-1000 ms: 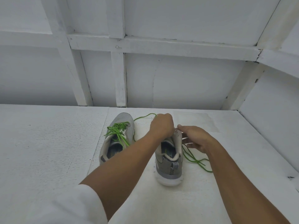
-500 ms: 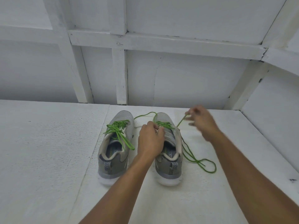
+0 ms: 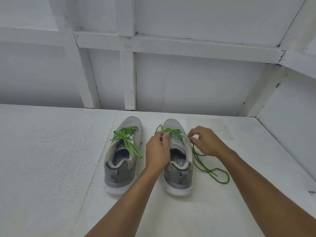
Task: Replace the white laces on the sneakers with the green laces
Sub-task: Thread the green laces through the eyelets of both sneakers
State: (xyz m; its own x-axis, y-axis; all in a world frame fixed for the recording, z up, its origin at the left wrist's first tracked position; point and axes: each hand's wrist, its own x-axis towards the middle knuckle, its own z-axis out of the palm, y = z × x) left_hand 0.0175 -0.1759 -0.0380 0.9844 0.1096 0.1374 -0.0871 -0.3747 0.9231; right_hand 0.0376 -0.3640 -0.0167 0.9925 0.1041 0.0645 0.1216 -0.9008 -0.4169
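Observation:
Two grey sneakers stand side by side on the white surface, toes pointing away from me. The left sneaker (image 3: 122, 156) carries a green lace (image 3: 126, 136) tied over its tongue, one end hanging over the collar. On the right sneaker (image 3: 178, 161) a green lace (image 3: 209, 170) runs through the front eyelets, and its long loose end loops on the surface to the right. My left hand (image 3: 158, 151) pinches this lace at the shoe's left eyelets. My right hand (image 3: 205, 142) pinches the lace at the right eyelets. No white lace is in view.
A white panelled wall (image 3: 188, 79) rises just behind the sneakers and turns along the right side. The white textured surface (image 3: 51, 159) stretches to the left and toward me.
My right hand has come back down from the far right to the right sneaker's eyelets. My left hand has shifted slightly forward along the laces. The view has tilted down a little.

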